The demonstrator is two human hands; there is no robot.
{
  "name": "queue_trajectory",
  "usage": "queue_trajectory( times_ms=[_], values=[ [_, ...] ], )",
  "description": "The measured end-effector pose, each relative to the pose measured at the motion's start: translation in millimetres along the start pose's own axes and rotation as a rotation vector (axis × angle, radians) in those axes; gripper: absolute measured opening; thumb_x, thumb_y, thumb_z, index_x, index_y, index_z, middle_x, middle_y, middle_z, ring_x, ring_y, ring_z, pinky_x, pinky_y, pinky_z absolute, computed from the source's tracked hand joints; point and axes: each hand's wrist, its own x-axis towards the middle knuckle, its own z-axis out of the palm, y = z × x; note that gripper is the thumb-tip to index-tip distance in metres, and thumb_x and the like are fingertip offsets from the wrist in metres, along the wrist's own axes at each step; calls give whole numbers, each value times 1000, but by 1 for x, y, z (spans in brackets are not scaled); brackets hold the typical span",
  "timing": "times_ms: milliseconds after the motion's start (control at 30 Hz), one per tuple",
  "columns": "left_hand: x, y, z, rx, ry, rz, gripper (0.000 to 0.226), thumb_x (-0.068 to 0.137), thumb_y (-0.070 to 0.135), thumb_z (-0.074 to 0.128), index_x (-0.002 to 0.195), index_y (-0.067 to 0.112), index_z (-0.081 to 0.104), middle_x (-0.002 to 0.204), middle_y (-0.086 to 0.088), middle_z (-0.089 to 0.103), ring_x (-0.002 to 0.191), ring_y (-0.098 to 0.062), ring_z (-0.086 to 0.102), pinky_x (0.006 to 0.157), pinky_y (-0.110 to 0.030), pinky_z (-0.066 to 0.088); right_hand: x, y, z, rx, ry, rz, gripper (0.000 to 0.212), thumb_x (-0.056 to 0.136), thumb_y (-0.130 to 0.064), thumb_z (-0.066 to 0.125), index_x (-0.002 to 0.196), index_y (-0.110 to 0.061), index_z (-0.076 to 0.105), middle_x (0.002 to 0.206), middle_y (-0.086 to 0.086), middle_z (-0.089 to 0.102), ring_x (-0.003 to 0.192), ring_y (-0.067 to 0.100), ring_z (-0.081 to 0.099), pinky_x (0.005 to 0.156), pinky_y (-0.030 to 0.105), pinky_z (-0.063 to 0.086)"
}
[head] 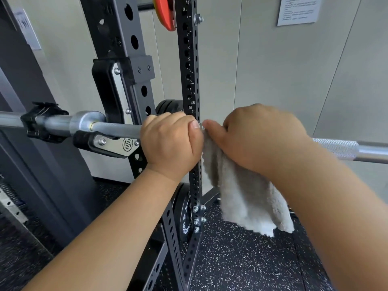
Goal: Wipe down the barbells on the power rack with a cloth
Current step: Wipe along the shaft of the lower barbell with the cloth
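Steel barbell gripped bare by left hand; right hand clamps grey cloth around it.

Shaft of the barbell is hidden under the left hand and right hand; both its ends are cut off at the side edges. Fingertips of both hands are hidden behind the barbell. Top of the cloth is covered by the right hand; how far it is wrapped round cannot be told. Right forearm is blurred. Above the right hand, a notice is cropped by the top edge, print too small to be read. Above the left hand, an orange plate is cropped likewise.
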Motion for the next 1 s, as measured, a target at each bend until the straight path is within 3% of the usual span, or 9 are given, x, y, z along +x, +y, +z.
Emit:
queue_trajectory(
  times_ms=[233, 433, 500, 600, 700, 800, 900, 1000],
  values=[
    [-2, 0, 2, 21, 14, -8, 32, 97, 24, 34, 66, 28, 42, 68, 13, 34, 58, -21, 40, 64, -37, 31, -25, 23, -13, -59, -32, -71, 61, 94, -76, 18, 75, -27, 50, 69, -6, 52, 63, 17, 49, 55, 28, 36],
    [-4, -4, 3, 29, 42, 22, 53, 106, 29, 24, 65, 18, 54, 63, 2, 51, 58, -26, 46, 64, -38, 32, 9, 5, -5, 71, -155, -63, 66, 100, -70, 19, 68, -21, 50, 71, 1, 54, 71, 23, 55, 69, 37, 45],
    [-6, -3, 4, 49, 59, 22, 57, 108, 32, 19, 66, 17, 55, 65, 1, 53, 60, -26, 47, 65, -39, 33, 9, 2, -4, 71, -149, -101, 62, 102, -67, 18, 68, -22, 45, 71, 0, 51, 67, 21, 51, 66, 36, 44],
    [-9, -4, 5, 75, 59, 23, 56, 108, 32, 20, 69, 16, 57, 68, 1, 55, 62, -25, 48, 68, -37, 30, -10, 11, 4, -120, 78, -192, 58, 104, -62, 17, 72, -21, 41, 65, -5, 43, 55, 19, 39, 51, 29, 27],
    [-14, -5, 3, 82, 21, 36, 55, 108, 32, 18, 73, 15, 58, 72, 0, 56, 67, -25, 46, 72, -36, 25, -28, 13, 8, -209, 211, -220, 49, 106, -59, 21, 81, -26, 47, 63, -7, 40, 52, 24, 39, 48, 25, 15],
    [-12, -3, -1, 78, -47, 24, 56, 109, 35, 15, 76, 17, 56, 75, 1, 55, 69, -24, 45, 73, -35, 24, -20, 13, -3, -130, 77, -211, 54, 102, -66, 15, 79, -23, 40, 66, -7, 43, 56, 18, 42, 49, 28, 23],
    [-9, 0, -6, 69, -104, 16, 51, 109, 34, 18, 77, 17, 55, 76, 1, 54, 71, -25, 45, 73, -37, 27, 3, 7, -13, 65, -182, -134, 61, 104, -65, 16, 70, -23, 45, 73, -3, 50, 69, 16, 50, 65, 34, 39],
    [-8, 1, -10, 60, -120, -3, 43, 106, 29, 26, 76, 17, 55, 75, 2, 52, 71, -25, 45, 74, -35, 24, 3, 3, -4, -13, -107, -123, 59, 105, -61, 16, 70, -21, 43, 72, -1, 46, 75, 28, 51, 67, 35, 40]
  ],
)
